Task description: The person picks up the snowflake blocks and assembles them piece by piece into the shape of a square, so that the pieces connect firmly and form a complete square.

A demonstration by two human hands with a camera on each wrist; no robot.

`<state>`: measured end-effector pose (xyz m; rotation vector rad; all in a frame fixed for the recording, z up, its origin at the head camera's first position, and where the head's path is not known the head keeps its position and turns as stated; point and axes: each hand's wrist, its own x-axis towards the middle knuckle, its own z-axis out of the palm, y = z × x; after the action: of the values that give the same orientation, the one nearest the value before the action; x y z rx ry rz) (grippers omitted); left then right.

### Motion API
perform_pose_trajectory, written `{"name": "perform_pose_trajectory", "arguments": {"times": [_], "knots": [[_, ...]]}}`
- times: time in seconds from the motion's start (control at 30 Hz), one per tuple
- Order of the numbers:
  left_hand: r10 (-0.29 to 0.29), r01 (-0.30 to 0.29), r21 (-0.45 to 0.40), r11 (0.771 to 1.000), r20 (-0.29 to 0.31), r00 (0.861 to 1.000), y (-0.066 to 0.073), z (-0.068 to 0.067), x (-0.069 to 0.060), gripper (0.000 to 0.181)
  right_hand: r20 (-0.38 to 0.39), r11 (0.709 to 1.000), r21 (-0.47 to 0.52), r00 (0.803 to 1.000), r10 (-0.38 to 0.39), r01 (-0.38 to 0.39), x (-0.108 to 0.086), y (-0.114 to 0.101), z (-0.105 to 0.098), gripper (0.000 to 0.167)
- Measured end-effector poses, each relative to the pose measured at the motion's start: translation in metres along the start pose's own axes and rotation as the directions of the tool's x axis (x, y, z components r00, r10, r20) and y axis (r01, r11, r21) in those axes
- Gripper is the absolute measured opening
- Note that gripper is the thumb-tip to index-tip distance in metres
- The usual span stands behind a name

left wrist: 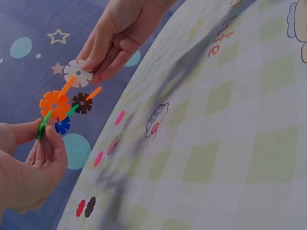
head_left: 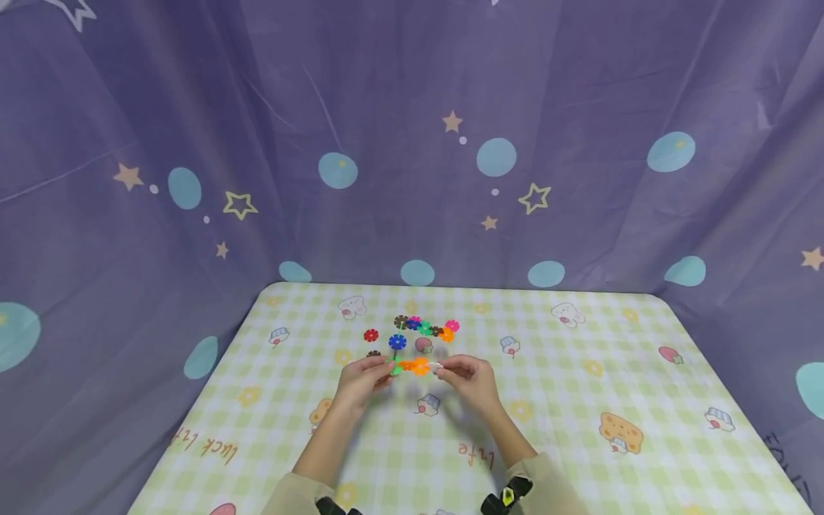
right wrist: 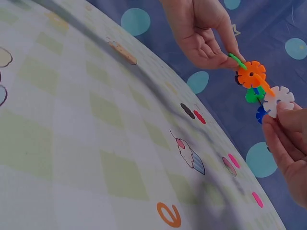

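Both hands hold up a joined string of notched, flower-shaped plastic discs above the table. My left hand [head_left: 362, 383] pinches a green disc [left wrist: 44, 125] at one end of the near row, between thumb and fingers. My right hand [head_left: 475, 383] pinches a white disc [right wrist: 278, 101] at the other end. Between them sits an orange disc [head_left: 420, 366], with another orange disc [left wrist: 66, 88] slotted edge-on into the white one. A blue disc [head_left: 397, 342] and a brown disc [left wrist: 82, 103] show behind. The fingers partly hide the green and white discs.
Loose on the checked tablecloth [head_left: 566, 429] lie a red disc [head_left: 371, 335], a dark disc [left wrist: 90, 207] and two pink discs, one [head_left: 453, 325] toward the back right. A purple patterned curtain [head_left: 412, 214] hangs behind the table.
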<state>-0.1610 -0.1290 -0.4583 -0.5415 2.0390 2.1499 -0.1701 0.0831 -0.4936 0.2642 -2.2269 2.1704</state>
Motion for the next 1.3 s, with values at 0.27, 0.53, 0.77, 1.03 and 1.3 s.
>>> {"name": "perform_pose_trajectory", "arguments": {"times": [0.27, 0.53, 0.77, 1.03, 1.3], "knots": [[0.118, -0.118, 0.053, 0.992, -0.002, 0.993, 0.001, 0.0, -0.002, 0.032, -0.071, 1.0, 0.012, 0.997, 0.001, -0.001, 0.0, -0.009, 0.002, 0.012], [0.661, -0.617, 0.409, 0.673, 0.044, 0.749, 0.006, -0.002, -0.012, 0.02, -0.065, 0.999, 0.011, 0.997, -0.041, 0.042, -0.009, -0.022, 0.001, 0.012], [0.69, -0.679, 0.668, 0.304, 0.337, 0.641, 0.008, 0.01, -0.022, 0.02, -0.048, 0.998, 0.044, 0.998, -0.047, 0.049, -0.01, -0.015, 0.005, 0.012], [0.758, -0.691, 0.722, -0.044, 0.474, 0.447, -0.005, 0.01, -0.015, 0.011, -0.019, 0.992, 0.021, 0.992, -0.126, 0.126, -0.01, -0.009, 0.014, 0.01], [0.8, -0.681, 0.72, -0.132, 0.483, 0.356, -0.009, -0.003, -0.013, 0.014, -0.008, 0.98, -0.051, 0.981, -0.194, 0.193, -0.002, -0.003, 0.03, 0.01]]}}
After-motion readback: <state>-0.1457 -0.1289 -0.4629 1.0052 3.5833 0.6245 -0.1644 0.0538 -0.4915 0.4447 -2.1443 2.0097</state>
